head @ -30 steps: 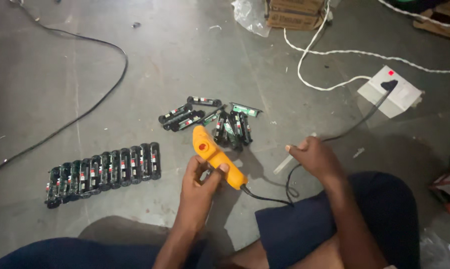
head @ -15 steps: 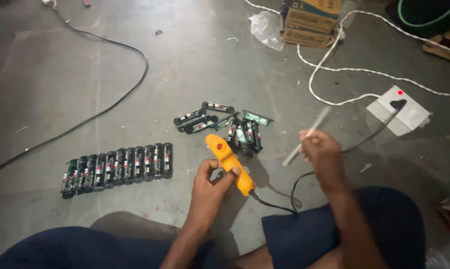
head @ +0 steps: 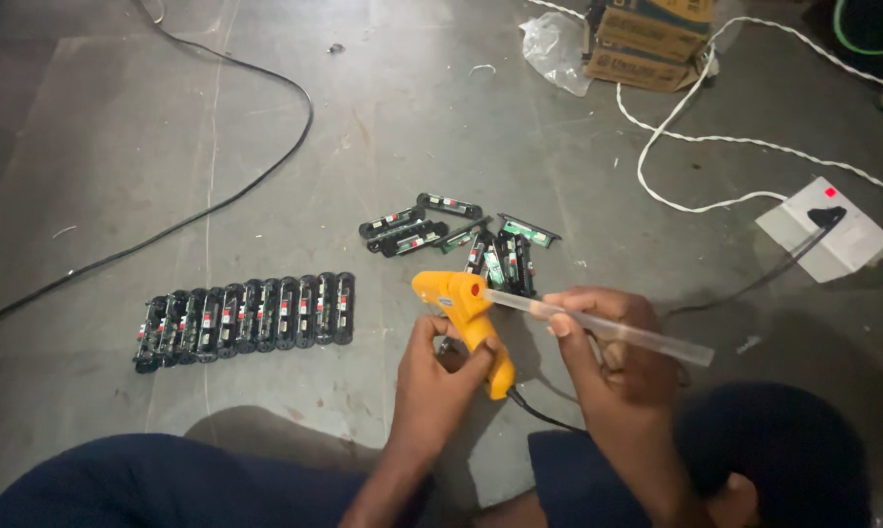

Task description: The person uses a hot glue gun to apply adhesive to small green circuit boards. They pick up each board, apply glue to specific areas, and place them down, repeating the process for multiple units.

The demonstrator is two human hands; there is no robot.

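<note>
My left hand grips the handle of a yellow glue gun, its nozzle pointing left. My right hand holds a clear glue stick, one end touching the back of the gun. Beyond the gun lies a loose pile of small black circuit boards. To the left, a neat row of the same black boards lies side by side on the grey floor.
The gun's black cord runs by my knee. A white power strip with a red light lies at right, white cable looping behind it. A cardboard box and plastic bag sit at the back; a black cable crosses left.
My right hand has lifted the glue stick from the floor at right and brought it leftward to the back of the glue gun. The left hand keeps hold of the gun.
</note>
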